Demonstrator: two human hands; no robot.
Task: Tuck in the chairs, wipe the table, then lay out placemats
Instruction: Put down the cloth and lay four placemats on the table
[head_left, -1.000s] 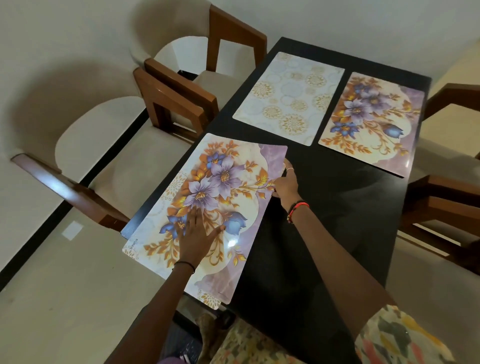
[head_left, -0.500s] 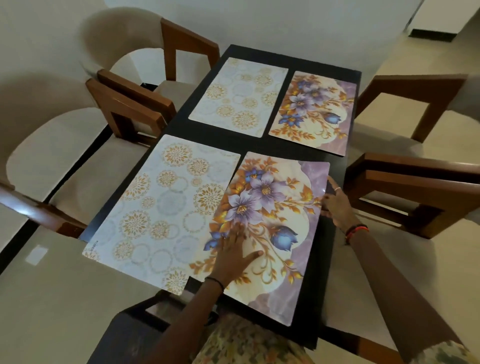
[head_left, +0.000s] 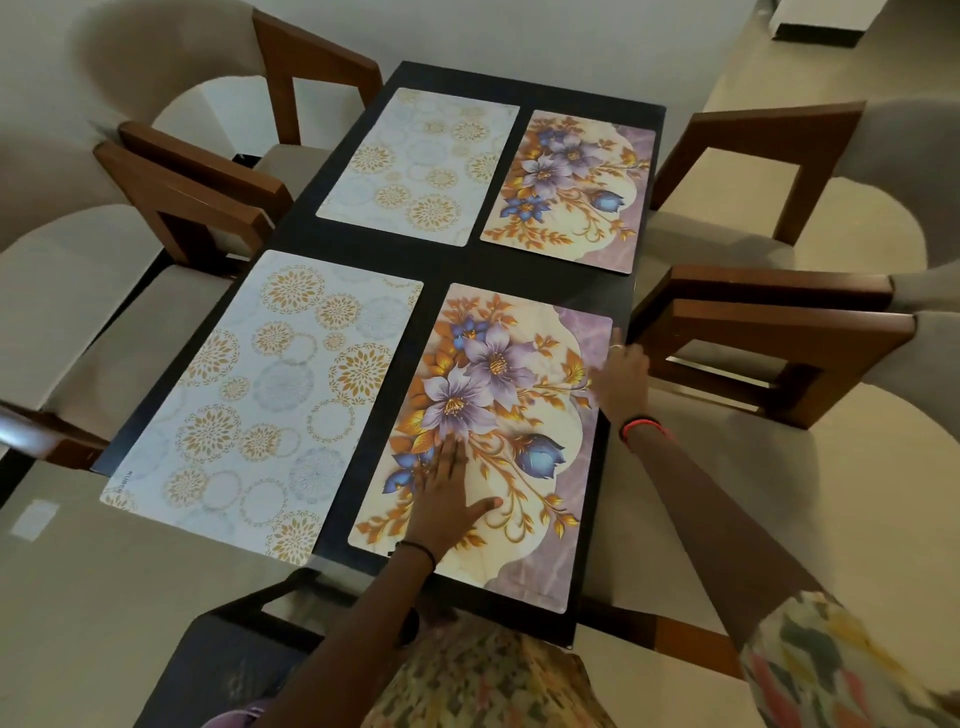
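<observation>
Pressing down flat, the left hand (head_left: 447, 499) lies on the near flower placemat (head_left: 519, 374) with its fingers straight and spread and its thumb out to the side. The right hand (head_left: 621, 382) is at the mat's right edge. It looks blurry, so I cannot tell if its fingers pinch the edge or just touch it. This placemat lies on the dark desk (head_left: 447, 260), under the left hand and just left of the right hand. Its near end comes close to the desk's edge. Left of the left hand lies a pale placemat with gold circles (head_left: 270, 400), close by but not touching. Past both hands lie two more mats, a far circle placemat (head_left: 421, 161) and a far flower placemat (head_left: 566, 192). A wooden chair (head_left: 769, 332) stands just right of the right hand. The mat looks thin, flat and light, and I think it bends a little but will not break. Its top looks smooth and shiny, and so does the desk, so it should slide with a small push. A flat hand on top is a good way to move it. To lift it, pinching an edge or a corner would work best, since the middle gives nothing to grab.
</observation>
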